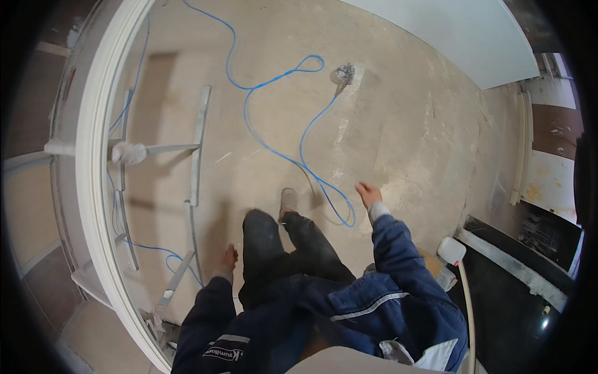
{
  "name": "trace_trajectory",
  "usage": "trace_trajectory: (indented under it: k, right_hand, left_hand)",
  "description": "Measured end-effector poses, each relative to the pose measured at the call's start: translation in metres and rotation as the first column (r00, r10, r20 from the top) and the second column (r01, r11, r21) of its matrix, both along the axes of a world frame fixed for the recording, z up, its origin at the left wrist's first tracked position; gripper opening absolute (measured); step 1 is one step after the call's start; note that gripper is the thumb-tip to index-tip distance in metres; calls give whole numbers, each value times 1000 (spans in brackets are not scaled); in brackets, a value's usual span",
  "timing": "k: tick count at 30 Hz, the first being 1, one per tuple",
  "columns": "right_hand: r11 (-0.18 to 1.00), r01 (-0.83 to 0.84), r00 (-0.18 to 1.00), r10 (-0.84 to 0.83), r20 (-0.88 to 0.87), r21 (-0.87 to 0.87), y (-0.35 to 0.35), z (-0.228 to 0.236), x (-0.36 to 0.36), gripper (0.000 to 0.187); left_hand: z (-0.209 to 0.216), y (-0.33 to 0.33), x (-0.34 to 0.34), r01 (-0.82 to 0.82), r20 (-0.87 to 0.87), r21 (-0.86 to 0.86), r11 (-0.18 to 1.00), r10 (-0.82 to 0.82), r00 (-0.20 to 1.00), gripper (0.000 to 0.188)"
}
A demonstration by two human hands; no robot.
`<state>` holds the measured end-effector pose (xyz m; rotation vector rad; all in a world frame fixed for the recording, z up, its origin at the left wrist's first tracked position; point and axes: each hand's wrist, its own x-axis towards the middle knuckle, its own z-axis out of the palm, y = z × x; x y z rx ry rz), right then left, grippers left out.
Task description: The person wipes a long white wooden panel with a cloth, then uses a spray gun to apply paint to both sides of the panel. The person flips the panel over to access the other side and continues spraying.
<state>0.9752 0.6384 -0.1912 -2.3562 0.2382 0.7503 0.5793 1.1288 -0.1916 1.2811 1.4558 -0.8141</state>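
Note:
My left hand (228,259) hangs beside my left thigh, with its loosely bent fingers partly apart and nothing seen in them. In front of my right hip, my right hand (369,194) is held out over the floor. Its fingers are a little curled and no object shows in them. Nearest to this hand is the loop of a thin blue hose or cord (341,209), lying on the floor. That line runs up to a small, dusty grey tool (343,74) whose kind I cannot make out.
Metal bars of a stand (200,143) are at the left, behind a white moulded frame (93,156). A large white panel (448,31) juts in at the far right. Near my right elbow are a white container (451,250) and a glossy black surface (504,324).

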Motion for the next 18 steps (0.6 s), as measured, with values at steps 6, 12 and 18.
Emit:
trace_trajectory:
  k: [6, 12, 18]
  right_hand:
    - [990, 129, 980, -135, 148, 53, 83, -8, 232, 68]
    - [987, 119, 992, -123, -25, -111, 109, -131, 382, 85]
    - [922, 332, 943, -324, 72, -198, 101, -333, 517, 99]
  left_hand:
    - [7, -56, 298, 395, 461, -101, 913, -309, 832, 90]
    - [-33, -115, 534, 934, -172, 105, 342, -919, 356, 119]
    - [-72, -107, 653, 858, -132, 99, 504, -848, 513, 108]
